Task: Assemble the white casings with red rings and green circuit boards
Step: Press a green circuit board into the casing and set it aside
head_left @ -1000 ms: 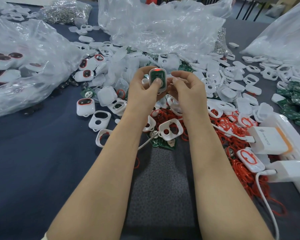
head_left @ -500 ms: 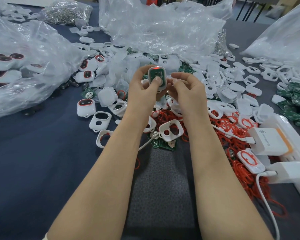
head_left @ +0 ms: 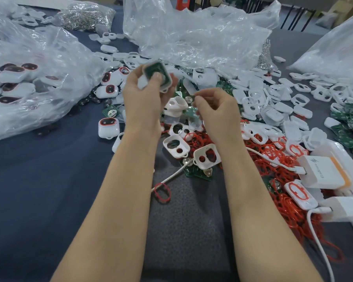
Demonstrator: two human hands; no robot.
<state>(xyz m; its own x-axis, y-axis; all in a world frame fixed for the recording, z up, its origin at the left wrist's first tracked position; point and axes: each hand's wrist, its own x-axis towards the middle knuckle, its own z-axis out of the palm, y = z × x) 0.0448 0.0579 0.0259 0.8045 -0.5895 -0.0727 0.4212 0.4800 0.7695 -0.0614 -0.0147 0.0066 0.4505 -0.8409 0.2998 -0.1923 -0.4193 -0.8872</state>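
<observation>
Dark cloth is covering the bench, and the green circuit board may be seating crooked if the thumb is pressing off-centre. Left hand is gripping the white casing, raised above the heap, thumb on the board; right hand is hovering curled beside it, contents impossible to tell; loose red rings are lying below

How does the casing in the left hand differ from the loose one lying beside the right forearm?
The held casing has a green board seated inside; the loose casing is empty, two holes open. The left hand grips the held casing aloft; the loose casing lies on loose boards. Both are white.
</observation>
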